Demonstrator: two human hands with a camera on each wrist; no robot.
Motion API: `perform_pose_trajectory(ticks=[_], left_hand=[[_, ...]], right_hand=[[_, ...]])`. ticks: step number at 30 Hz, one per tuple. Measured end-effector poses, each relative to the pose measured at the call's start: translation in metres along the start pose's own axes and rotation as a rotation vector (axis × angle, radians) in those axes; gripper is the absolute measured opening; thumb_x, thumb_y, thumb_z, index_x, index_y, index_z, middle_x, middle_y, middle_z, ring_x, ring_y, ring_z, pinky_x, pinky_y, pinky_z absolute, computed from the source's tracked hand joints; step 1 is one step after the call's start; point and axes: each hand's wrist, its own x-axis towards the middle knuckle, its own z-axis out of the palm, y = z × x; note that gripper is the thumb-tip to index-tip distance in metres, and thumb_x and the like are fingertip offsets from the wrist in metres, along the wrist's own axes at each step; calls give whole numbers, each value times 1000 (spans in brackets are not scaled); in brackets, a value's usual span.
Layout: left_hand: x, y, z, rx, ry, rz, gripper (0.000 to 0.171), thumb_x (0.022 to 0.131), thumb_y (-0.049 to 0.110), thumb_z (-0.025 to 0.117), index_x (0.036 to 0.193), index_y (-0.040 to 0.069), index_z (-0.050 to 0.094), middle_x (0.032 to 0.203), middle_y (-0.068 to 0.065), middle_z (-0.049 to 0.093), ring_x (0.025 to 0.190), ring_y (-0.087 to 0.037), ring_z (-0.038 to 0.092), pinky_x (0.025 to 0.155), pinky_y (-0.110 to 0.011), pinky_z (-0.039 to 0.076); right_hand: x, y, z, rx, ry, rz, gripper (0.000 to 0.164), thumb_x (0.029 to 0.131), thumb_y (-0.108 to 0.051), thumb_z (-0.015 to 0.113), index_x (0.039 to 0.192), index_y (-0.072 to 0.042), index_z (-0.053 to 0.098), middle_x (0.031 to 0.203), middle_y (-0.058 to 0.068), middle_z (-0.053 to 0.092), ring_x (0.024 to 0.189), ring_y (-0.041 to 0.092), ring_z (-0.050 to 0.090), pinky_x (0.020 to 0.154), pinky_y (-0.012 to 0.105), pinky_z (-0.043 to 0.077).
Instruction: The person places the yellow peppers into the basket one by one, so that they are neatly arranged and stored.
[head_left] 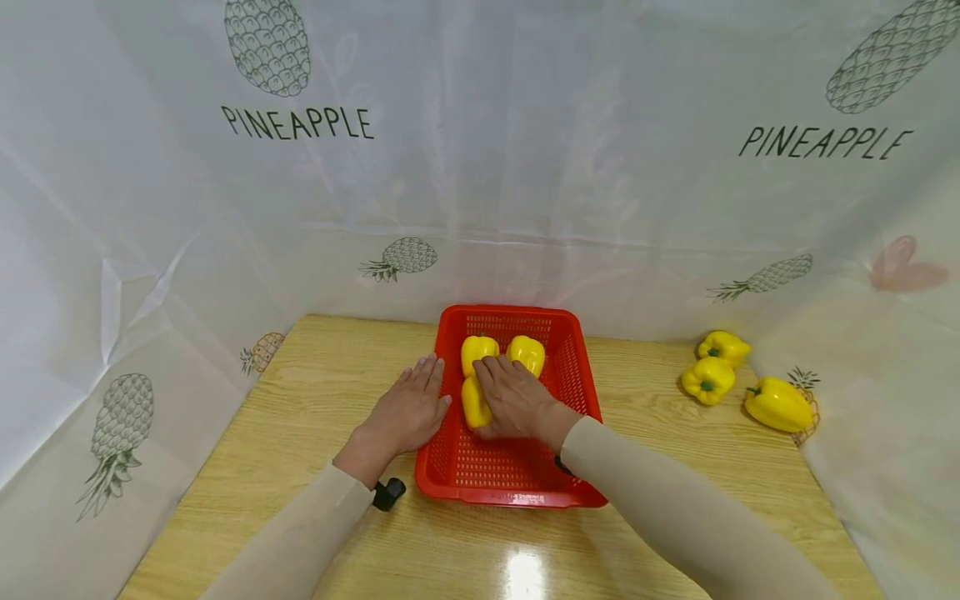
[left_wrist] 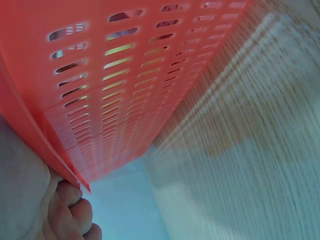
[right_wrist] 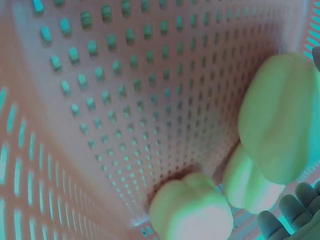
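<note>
A red plastic basket (head_left: 517, 492) with slotted sides sits on the table. Three yellow bell peppers are in it: one at the back left (head_left: 478, 350), one at the back right (head_left: 527, 354), and a third (head_left: 476, 404) nearer its left wall. My right hand (head_left: 517, 400) reaches inside, fingers and thumb at opposite ends of this third pepper (right_wrist: 280, 120), gripping it. In the right wrist view the other two peppers lie beyond it. Outside, my left hand (head_left: 408, 408) lies along the left rim, fingers extended; the left wrist view shows its fingers (left_wrist: 75, 215) right at the rim.
Several more items stand apart: three yellow bell peppers (head_left: 708, 381) rest at the table's back right. A white pineapple-print sheet (head_left: 525, 167) hangs behind and along both sides of the wooden table (head_left: 315, 392). Black straps show at the wrists.
</note>
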Motion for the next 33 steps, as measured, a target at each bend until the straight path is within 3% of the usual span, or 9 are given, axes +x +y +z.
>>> perform_pose_trajectory(ticks=[11, 18, 26, 33], left_hand=[[-1, 0, -1, 1, 2, 4, 71, 112, 36, 47, 164, -6, 24, 172, -24, 25, 161, -38, 23, 130, -53, 25], [0, 0, 1, -18, -5, 4, 71, 113, 37, 45, 165, -6, 23, 173, -24, 23, 162, -39, 22, 131, -53, 24], [0, -1, 1, -21, 1, 2, 71, 113, 36, 45, 164, -7, 23, 173, -24, 23, 162, -39, 22, 131, -53, 24], [0, 1, 0, -22, 0, 8, 71, 113, 36, 45, 164, -7, 23, 172, -25, 24, 161, -40, 23, 131, -54, 24]], right_hand=[[-12, 13, -26, -14, 7, 14, 106, 85, -75, 71, 156, -4, 36, 152, 14, 50, 136, 31, 51, 115, 46, 49], [-26, 30, -43, 63, 58, 25, 100, 88, -64, 75, 155, 2, 41, 151, 19, 52, 138, 35, 51, 121, 46, 44], [-48, 64, -60, 120, 182, 97, 97, 89, -60, 78, 151, 6, 44, 146, 23, 54, 134, 39, 52, 119, 50, 45], [-88, 114, -56, 92, 340, 172, 90, 88, -51, 82, 143, 10, 46, 137, 30, 55, 125, 46, 55, 105, 58, 52]])
